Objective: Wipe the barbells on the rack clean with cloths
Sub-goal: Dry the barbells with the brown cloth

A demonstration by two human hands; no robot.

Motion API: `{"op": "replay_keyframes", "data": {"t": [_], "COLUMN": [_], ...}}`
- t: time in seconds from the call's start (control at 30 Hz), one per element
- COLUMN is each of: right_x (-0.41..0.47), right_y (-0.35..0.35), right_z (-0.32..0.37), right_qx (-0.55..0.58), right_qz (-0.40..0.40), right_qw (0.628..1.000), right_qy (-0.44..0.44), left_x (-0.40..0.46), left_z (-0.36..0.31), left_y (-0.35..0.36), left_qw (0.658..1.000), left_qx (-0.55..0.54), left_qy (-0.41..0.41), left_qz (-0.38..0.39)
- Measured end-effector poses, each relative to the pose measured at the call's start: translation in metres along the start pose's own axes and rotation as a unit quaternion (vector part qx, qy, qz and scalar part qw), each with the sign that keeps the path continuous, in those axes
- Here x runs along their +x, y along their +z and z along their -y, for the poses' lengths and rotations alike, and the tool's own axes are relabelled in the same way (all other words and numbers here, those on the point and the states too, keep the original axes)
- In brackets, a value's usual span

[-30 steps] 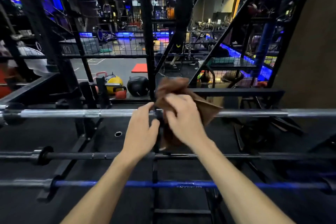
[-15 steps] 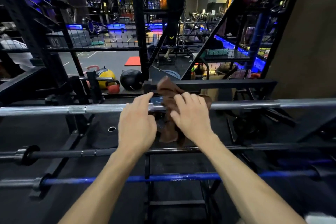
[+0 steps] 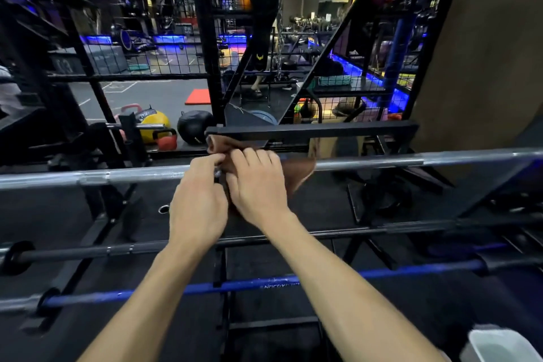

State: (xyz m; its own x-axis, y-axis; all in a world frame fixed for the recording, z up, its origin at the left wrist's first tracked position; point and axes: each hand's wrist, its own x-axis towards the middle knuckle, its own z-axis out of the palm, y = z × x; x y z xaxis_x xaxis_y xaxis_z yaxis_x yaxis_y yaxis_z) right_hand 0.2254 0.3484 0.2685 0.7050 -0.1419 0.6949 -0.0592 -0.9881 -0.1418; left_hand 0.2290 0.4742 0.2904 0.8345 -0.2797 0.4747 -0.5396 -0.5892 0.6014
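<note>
Both my hands are up on the top bar [image 3: 382,162], the silver one, right around its middle. My right hand [image 3: 258,185] has a brown cloth [image 3: 296,175] bunched under it and draped over the bar, fingers curled down over the fabric so I'm gripping cloth and bar together. A flap of the cloth sticks out to the right of my knuckles and hangs a bit below the bar, and another wad pokes up past my fingertips toward the black crossbeam [image 3: 338,133] just behind.

My left hand [image 3: 198,200] is jammed right up against the right one, touching it. Its fingers are curled in at the edge of the cloth, pinching it where it meets the bar, though honestly I can't see exactly how much fabric they've got.

Below that on the rack there's a black bar [image 3: 88,252] with a collar near its left end, and lower still a blue bar [image 3: 411,270] with some lettering I can't read. Both run left to right under my forearms, well apart from my hands.

Past the rack, on the gym floor: a yellow ball [image 3: 155,125], a black ball [image 3: 194,126], a red kettlebell [image 3: 166,141] and a red mat [image 3: 199,96]. Something white [image 3: 496,345] sits in the bottom right corner, can't tell what it is.
</note>
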Motion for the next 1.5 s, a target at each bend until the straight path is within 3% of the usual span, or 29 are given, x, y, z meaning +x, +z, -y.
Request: {"op": "replay_keyframes", "data": {"t": [0.07, 0.13, 0.27, 0.4, 0.5, 0.6, 0.7, 0.77, 0.8, 0.87, 0.9, 0.93, 1.0, 1.07, 1.13, 1.2, 1.27, 1.37, 1.43, 1.5], "right_x": [0.003, -0.004, -0.027, -0.036, -0.031, -0.034, -0.054, -0.076, -0.083, -0.096, -0.101, -0.105, -0.107, -0.103, -0.102, -0.108, -0.106, -0.105, -0.102, -0.11], "right_y": [-0.001, -0.02, -0.072, -0.063, -0.027, -0.016, -0.028, -0.031, -0.023, 0.005, 0.019, 0.026, 0.043, 0.06, 0.089, 0.118, 0.14, 0.145, 0.129, 0.109], "right_z": [-0.022, -0.068, -0.174, -0.158, -0.091, -0.058, -0.064, -0.066, -0.072, -0.094, -0.103, -0.104, -0.093, -0.067, -0.03, 0.0, 0.012, -0.009, -0.048, -0.102], "right_qx": [-0.017, -0.067, -0.071, -0.051, 0.068, 0.159, 0.24, 0.321, 0.393, 0.486, 0.493, 0.489, 0.491, 0.449, 0.356, 0.231, 0.115, -0.021, -0.109, -0.154], "right_qz": [0.008, 0.007, -0.047, -0.118, -0.09, -0.036, -0.08, -0.112, -0.098, -0.058, -0.02, 0.012, -0.001, 0.01, 0.057, 0.117, 0.123, 0.185, 0.232, 0.23], "right_qw": [0.999, 0.998, 0.982, 0.958, 0.986, 0.987, 0.966, 0.919, 0.858, 0.703, 0.662, 0.642, 0.662, 0.752, 0.868, 0.947, 0.977, 0.982, 0.966, 0.957], "right_qy": [-0.037, -0.017, 0.167, 0.255, 0.125, 0.004, 0.05, 0.201, 0.315, 0.515, 0.564, 0.59, 0.567, 0.483, 0.343, 0.19, 0.134, 0.027, 0.022, 0.086], "left_x": [-0.001, -0.002, -0.001, -0.001, -0.001, -0.008, -0.029, -0.045, -0.053, -0.065, -0.069, -0.071, -0.069, -0.067, -0.069, -0.072, -0.071, -0.071, -0.072, -0.073], "left_z": [0.004, 0.006, 0.006, 0.005, 0.006, 0.012, 0.043, 0.075, 0.092, 0.12, 0.131, 0.139, 0.148, 0.154, 0.158, 0.162, 0.162, 0.166, 0.167, 0.168], "left_y": [-0.002, -0.004, 0.0, 0.008, 0.01, 0.005, 0.005, 0.012, 0.019, 0.034, 0.042, 0.049, 0.061, 0.074, 0.087, 0.098, 0.1, 0.099, 0.099, 0.099], "left_qw": [1.0, 1.0, 1.0, 0.999, 0.999, 0.984, 0.974, 0.975, 0.978, 0.99, 0.994, 0.996, 0.994, 0.987, 0.982, 0.983, 0.984, 0.985, 0.985, 0.985], "left_qx": [-0.002, -0.011, -0.026, -0.03, -0.05, -0.169, -0.213, -0.2, -0.188, -0.135, -0.101, -0.08, -0.052, -0.038, -0.029, -0.006, -0.006, -0.009, -0.018, -0.032], "left_qy": [0.002, -0.002, -0.004, 0.005, 0.017, 0.046, 0.037, -0.008, -0.028, -0.045, -0.039, -0.031, -0.038, -0.064, -0.07, -0.062, -0.079, -0.094, -0.093, -0.095], "left_qz": [0.002, 0.001, -0.002, -0.012, -0.011, -0.018, -0.074, -0.094, -0.081, -0.021, 0.01, 0.037, 0.093, 0.143, 0.172, 0.172, 0.161, 0.145, 0.142, 0.14]}}
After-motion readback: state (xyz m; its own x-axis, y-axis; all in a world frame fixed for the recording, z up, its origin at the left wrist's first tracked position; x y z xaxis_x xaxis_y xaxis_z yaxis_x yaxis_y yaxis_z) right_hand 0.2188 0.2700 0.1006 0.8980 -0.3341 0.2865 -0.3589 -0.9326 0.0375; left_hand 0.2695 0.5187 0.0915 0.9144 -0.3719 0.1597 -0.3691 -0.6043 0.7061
